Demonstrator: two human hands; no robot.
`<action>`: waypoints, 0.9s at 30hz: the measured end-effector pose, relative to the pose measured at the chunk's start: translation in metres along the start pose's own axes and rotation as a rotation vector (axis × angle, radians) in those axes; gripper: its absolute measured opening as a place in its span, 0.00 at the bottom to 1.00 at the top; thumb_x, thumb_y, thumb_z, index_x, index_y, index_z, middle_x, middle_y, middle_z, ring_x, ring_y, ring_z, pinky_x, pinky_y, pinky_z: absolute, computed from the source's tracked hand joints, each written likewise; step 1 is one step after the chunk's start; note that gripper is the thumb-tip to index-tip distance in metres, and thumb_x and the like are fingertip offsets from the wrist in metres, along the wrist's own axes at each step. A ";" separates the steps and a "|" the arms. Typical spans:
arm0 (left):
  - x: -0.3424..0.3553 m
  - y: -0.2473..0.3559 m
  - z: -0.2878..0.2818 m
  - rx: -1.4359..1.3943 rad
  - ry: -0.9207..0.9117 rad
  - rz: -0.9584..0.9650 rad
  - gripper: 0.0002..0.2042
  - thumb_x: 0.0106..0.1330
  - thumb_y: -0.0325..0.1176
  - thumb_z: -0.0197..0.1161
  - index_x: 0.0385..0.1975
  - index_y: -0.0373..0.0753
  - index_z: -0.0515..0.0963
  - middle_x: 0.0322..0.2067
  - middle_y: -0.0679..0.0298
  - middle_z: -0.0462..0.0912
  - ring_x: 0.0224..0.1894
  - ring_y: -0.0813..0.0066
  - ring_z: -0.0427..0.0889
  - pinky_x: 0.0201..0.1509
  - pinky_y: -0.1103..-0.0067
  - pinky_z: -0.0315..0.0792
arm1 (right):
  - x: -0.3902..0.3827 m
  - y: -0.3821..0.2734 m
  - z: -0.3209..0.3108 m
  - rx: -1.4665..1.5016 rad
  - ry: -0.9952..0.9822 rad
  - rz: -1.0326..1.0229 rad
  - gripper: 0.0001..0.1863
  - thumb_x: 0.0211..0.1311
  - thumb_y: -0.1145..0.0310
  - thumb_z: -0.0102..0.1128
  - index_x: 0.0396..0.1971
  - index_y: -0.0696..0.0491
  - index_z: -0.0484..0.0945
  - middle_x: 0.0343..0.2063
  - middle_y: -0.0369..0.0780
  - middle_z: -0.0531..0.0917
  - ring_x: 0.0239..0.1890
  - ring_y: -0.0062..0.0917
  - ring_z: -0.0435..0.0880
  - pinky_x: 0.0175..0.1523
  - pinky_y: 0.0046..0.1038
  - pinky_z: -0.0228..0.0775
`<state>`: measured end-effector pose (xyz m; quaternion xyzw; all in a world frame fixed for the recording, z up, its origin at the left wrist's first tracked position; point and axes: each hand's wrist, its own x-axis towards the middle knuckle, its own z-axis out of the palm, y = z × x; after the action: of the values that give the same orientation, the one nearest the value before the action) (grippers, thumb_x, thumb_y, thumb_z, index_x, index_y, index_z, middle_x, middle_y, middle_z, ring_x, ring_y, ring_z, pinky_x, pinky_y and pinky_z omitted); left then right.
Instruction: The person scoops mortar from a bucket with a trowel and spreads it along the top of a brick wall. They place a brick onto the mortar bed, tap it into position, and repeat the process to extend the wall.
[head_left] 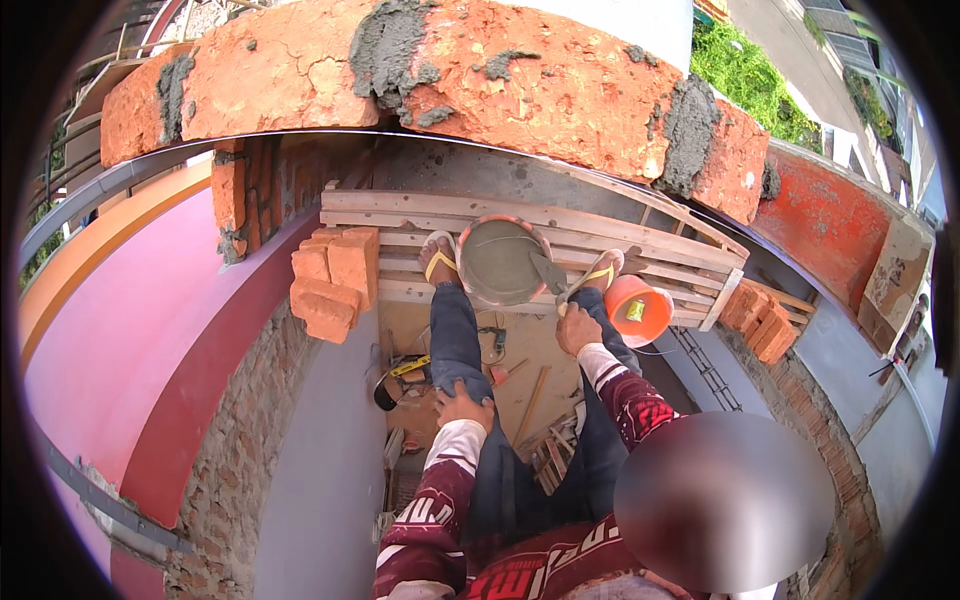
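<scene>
My right hand [575, 331] is closed round the handle of a trowel [547, 272]. The trowel's blade reaches over the right side of a round bucket [500, 218] and touches the grey wet mortar [496, 265] in it. My left hand [463, 403] lies on my left knee, fingers apart, holding nothing. Both my feet, in sandals with yellow straps, stand on a slatted wooden platform [430, 205], one on each side of the bucket. Across the top runs a course of orange bricks [540, 85] with grey mortar [385, 50] in the joints.
A smaller orange bucket [655, 322] with a yellow-green packet [635, 311] inside stands by my right foot. Brick stacks sit at the platform's left [335, 280] and right [757, 320]. Far below, a yellow spirit level [410, 366] and wood scraps [550, 455] lie about. A pink wall [150, 320] borders the left.
</scene>
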<state>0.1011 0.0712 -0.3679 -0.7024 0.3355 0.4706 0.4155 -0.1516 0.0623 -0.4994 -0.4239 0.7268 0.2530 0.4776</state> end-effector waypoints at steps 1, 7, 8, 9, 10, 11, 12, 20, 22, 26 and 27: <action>0.000 -0.001 -0.001 -0.006 0.011 0.014 0.39 0.57 0.47 0.66 0.70 0.48 0.61 0.69 0.37 0.55 0.69 0.37 0.62 0.65 0.54 0.69 | 0.020 -0.009 0.007 -0.015 0.006 -0.001 0.23 0.64 0.58 0.54 0.50 0.61 0.70 0.45 0.57 0.82 0.48 0.52 0.84 0.53 0.49 0.76; 0.003 -0.009 -0.003 0.011 0.015 0.010 0.39 0.57 0.49 0.66 0.70 0.48 0.62 0.69 0.38 0.56 0.69 0.38 0.62 0.66 0.54 0.68 | 0.105 -0.055 0.034 0.132 -0.048 0.019 0.25 0.62 0.55 0.58 0.49 0.61 0.76 0.44 0.59 0.82 0.48 0.52 0.84 0.53 0.46 0.77; 0.004 -0.010 -0.003 0.018 0.025 0.015 0.39 0.56 0.48 0.66 0.70 0.48 0.63 0.69 0.38 0.56 0.69 0.38 0.62 0.66 0.54 0.68 | 0.111 -0.055 0.036 0.171 -0.065 0.001 0.25 0.61 0.54 0.59 0.48 0.62 0.78 0.44 0.59 0.83 0.48 0.52 0.83 0.54 0.46 0.76; 0.005 -0.011 -0.003 0.026 0.031 0.018 0.39 0.56 0.48 0.66 0.70 0.48 0.63 0.69 0.38 0.57 0.69 0.38 0.63 0.66 0.54 0.68 | 0.115 -0.051 0.038 0.223 -0.039 -0.027 0.26 0.61 0.53 0.60 0.47 0.62 0.79 0.43 0.60 0.83 0.48 0.52 0.83 0.54 0.46 0.76; 0.006 -0.012 -0.002 0.024 0.031 0.013 0.38 0.56 0.48 0.66 0.69 0.47 0.64 0.67 0.38 0.58 0.68 0.38 0.63 0.65 0.54 0.68 | 0.116 -0.047 0.043 0.238 -0.017 -0.029 0.27 0.59 0.50 0.61 0.44 0.61 0.81 0.40 0.60 0.84 0.48 0.53 0.83 0.54 0.47 0.75; 0.007 -0.013 -0.002 0.003 0.038 0.026 0.38 0.56 0.48 0.66 0.69 0.47 0.65 0.67 0.38 0.59 0.68 0.38 0.64 0.65 0.54 0.68 | 0.118 -0.042 0.048 0.258 -0.001 -0.058 0.27 0.59 0.50 0.61 0.44 0.61 0.81 0.40 0.60 0.84 0.48 0.54 0.83 0.54 0.47 0.75; 0.007 -0.014 -0.001 -0.014 0.044 0.032 0.37 0.56 0.48 0.66 0.68 0.47 0.65 0.67 0.38 0.59 0.68 0.39 0.64 0.65 0.54 0.68 | 0.119 -0.039 0.053 0.272 0.025 -0.071 0.27 0.59 0.49 0.61 0.45 0.60 0.81 0.40 0.60 0.84 0.47 0.54 0.83 0.54 0.46 0.75; 0.007 -0.014 0.001 -0.026 0.098 0.027 0.36 0.56 0.47 0.67 0.67 0.47 0.67 0.65 0.40 0.62 0.68 0.40 0.64 0.65 0.54 0.67 | 0.146 -0.032 0.059 0.299 -0.026 -0.256 0.25 0.59 0.46 0.60 0.42 0.54 0.82 0.36 0.55 0.85 0.44 0.51 0.84 0.52 0.47 0.75; 0.007 -0.014 0.003 -0.033 0.101 0.037 0.36 0.56 0.47 0.67 0.67 0.47 0.67 0.65 0.40 0.61 0.68 0.40 0.64 0.65 0.54 0.67 | 0.145 -0.023 0.050 0.236 -0.029 -0.288 0.24 0.59 0.46 0.60 0.42 0.52 0.83 0.35 0.54 0.85 0.43 0.51 0.84 0.51 0.47 0.75; 0.006 -0.013 0.009 -0.037 0.094 0.030 0.36 0.56 0.47 0.67 0.67 0.47 0.66 0.66 0.39 0.60 0.68 0.39 0.63 0.66 0.54 0.67 | 0.141 -0.007 0.032 0.171 -0.016 -0.404 0.24 0.61 0.45 0.61 0.39 0.54 0.81 0.29 0.53 0.85 0.37 0.51 0.84 0.45 0.46 0.75; 0.005 -0.013 0.009 -0.029 0.091 0.024 0.36 0.56 0.47 0.67 0.67 0.47 0.66 0.66 0.39 0.60 0.68 0.39 0.63 0.66 0.54 0.67 | 0.140 -0.005 0.028 0.125 0.006 -0.421 0.24 0.61 0.45 0.61 0.39 0.54 0.81 0.28 0.53 0.84 0.37 0.50 0.84 0.45 0.45 0.75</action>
<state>0.1102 0.0846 -0.3711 -0.7248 0.3556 0.4482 0.3839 -0.1597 0.0295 -0.6383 -0.5366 0.6379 0.1010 0.5430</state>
